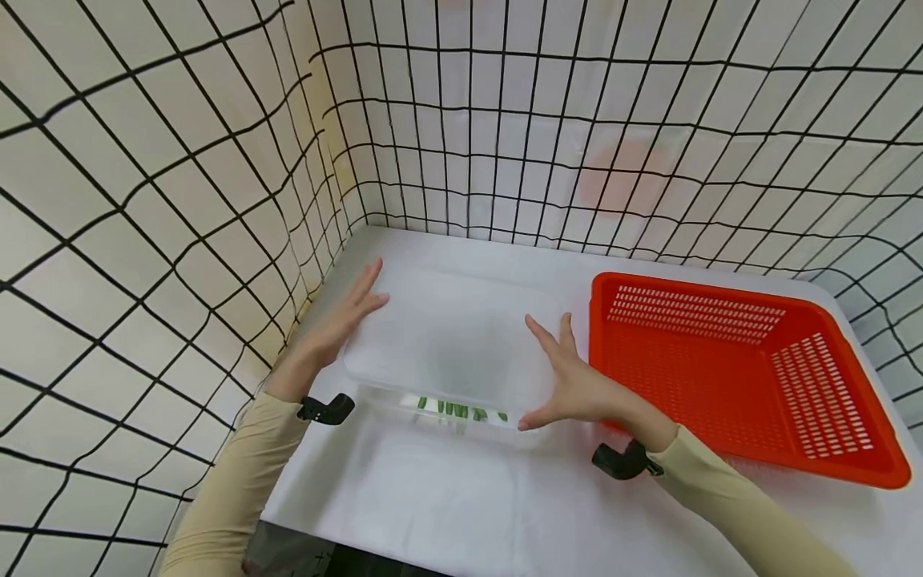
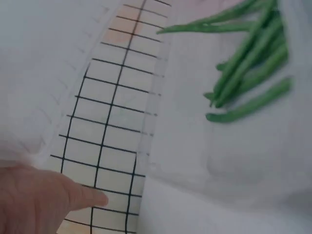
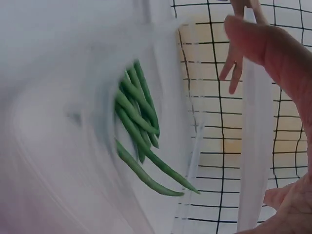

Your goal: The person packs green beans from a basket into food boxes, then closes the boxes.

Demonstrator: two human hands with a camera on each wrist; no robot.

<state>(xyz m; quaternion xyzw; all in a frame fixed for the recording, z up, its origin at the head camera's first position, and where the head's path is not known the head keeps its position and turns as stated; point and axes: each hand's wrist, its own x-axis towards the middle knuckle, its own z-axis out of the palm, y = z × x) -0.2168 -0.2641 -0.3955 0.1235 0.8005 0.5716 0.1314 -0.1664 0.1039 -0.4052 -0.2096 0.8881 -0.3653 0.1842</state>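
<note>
Between the two hands is a white translucent lid [image 1: 447, 328], seen edge-on in the right wrist view. Under it stands a clear plastic container [image 1: 382, 394] with several green beans [image 3: 141, 117] inside. Both wrist views show a gap between lid and container, with netting visible through it. My left hand [image 1: 346, 312] is at the lid's left edge, fingers and thumb extended. At the right edge, my right hand [image 1: 573, 385] has its fingers spread wide, the thumb by the near corner; the right wrist view shows the thumb overlapping the lid's edge.
A red perforated plastic basket [image 1: 692, 385] stands to the right of the container, close to the right forearm. Black netting [image 1: 469, 112] rises along the back and left sides of the white-covered table [image 1: 433, 489]. Both wrists wear dark camera mounts.
</note>
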